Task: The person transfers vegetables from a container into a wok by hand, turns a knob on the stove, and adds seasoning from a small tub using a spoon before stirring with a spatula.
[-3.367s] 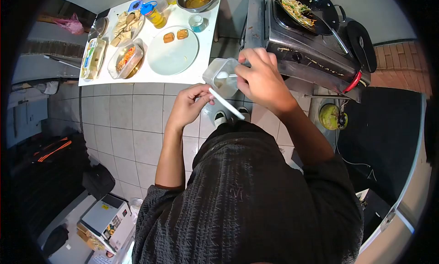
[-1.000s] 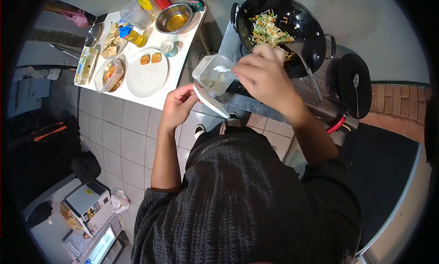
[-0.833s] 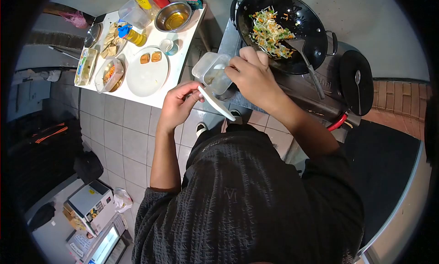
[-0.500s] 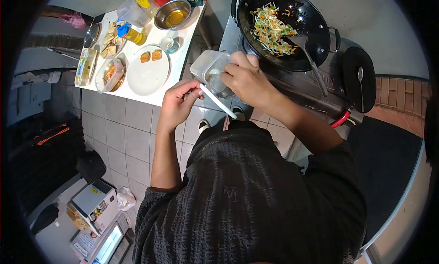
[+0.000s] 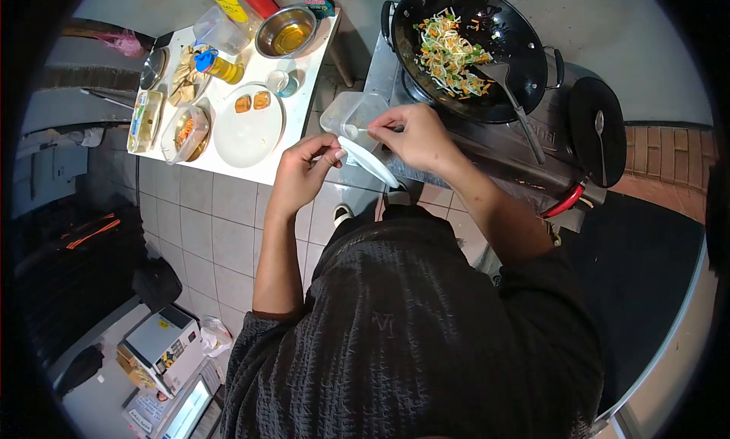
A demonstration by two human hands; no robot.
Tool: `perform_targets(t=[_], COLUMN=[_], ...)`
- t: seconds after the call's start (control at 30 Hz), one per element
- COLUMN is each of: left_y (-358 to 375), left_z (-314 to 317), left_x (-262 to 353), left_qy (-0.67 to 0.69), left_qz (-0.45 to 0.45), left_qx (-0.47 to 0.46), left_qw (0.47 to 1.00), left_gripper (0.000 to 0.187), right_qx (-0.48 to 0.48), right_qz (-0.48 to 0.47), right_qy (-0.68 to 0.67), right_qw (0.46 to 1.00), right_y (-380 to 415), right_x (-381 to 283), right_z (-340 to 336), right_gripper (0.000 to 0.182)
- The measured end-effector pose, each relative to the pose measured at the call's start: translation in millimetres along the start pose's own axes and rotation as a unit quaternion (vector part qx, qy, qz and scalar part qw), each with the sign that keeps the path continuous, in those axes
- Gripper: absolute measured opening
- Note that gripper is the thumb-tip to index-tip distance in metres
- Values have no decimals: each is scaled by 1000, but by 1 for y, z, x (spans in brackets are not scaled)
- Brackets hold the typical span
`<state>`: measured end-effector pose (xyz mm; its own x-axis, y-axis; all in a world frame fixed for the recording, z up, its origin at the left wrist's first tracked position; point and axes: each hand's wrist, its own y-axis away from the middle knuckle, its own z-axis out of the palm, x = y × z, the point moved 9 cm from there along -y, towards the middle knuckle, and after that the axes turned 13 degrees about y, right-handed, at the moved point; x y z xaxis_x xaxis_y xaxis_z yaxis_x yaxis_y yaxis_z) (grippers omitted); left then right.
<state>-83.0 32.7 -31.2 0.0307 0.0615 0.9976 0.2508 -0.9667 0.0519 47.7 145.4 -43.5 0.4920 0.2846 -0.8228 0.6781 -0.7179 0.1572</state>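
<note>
My left hand (image 5: 306, 173) pinches the edge of a thin white lid (image 5: 370, 163), which slants down to the right in front of me. Just beyond it, a clear plastic container (image 5: 340, 113) stands at the corner of the stove counter. Over the container's right side is my right hand (image 5: 414, 137), thumb and fingertips pressed together. Whatever sits between those fingertips is too small to make out. Behind that hand, a black wok (image 5: 525, 28) holds shredded vegetables with bean sprouts (image 5: 449, 55). A metal spatula (image 5: 521, 116) rests in it, handle over the near rim.
On the white table (image 5: 242, 162) at left are a plate (image 5: 247, 138) with two brown pieces, a steel bowl (image 5: 287, 32) of yellow liquid, a blue-capped bottle (image 5: 220, 66) and a tub of shredded carrot (image 5: 185, 135). A spoon (image 5: 601, 138) lies on a black round surface at right.
My right hand has drawn slightly back, its fingers now stretched into a pinch. The white lid has tilted so more of its face shows.
</note>
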Motion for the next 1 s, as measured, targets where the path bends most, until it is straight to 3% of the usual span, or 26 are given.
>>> perform_targets(t=[0.1,0.2,0.33,0.4,0.47,0.53,0.57,0.6,0.63,0.67,0.73,0.77,0.9,1.0], left_y=[-6,-12,-17,-17,-14,-9,-7,-5,-3,0,5,9,18,25], left_z=[0,4,10,12,12,8,6,5,4,2,-7,-11,-31,-43], left_x=[-15,-20,-28,-30,-33,-38,-38,-38,-37,-37,-38,-39,-41,-37], left_qy=[89,87,78,94,99,110,104,107,118,126,129,134,158,167], left_qz=[-43,-71,-83,-70,-70,-86,-82,-80,-80,-80,-77,-79,-82,-71], left_qx=[5,-7,-12,-17,-13,-3,-10,-3,3,9,23,32,75,82], left_qw=[995,994,993,993,993,990,991,991,990,989,988,987,981,980], left_gripper=[11,10,10,11,11,11,12,12,11,11,11,10,10,10], right_qx=[18,42,131,204,290,391,456,500,469,466,473,511,550,443], right_qz=[4,26,1,28,-28,-43,-114,-182,-229,-235,-116,-112,-164,-233], right_qy=[-37,-114,-179,-140,-113,64,242,408,490,488,564,543,457,274], right_qw=[999,992,975,969,950,917,849,742,698,699,667,656,679,821], right_y=[-3,-3,-1,0,-7,-12,-11,-12,-29,-31,-38,-31,4,-1], right_x=[8,17,16,17,23,22,5,-6,-5,7,7,-1,-57,-86], right_z=[-16,-42,-106,-145,-178,-203,-203,-188,-171,-174,-185,-198,-206,-175], right_gripper=[19,21,15,14,14,12,11,10,11,11,15,14,12,6])
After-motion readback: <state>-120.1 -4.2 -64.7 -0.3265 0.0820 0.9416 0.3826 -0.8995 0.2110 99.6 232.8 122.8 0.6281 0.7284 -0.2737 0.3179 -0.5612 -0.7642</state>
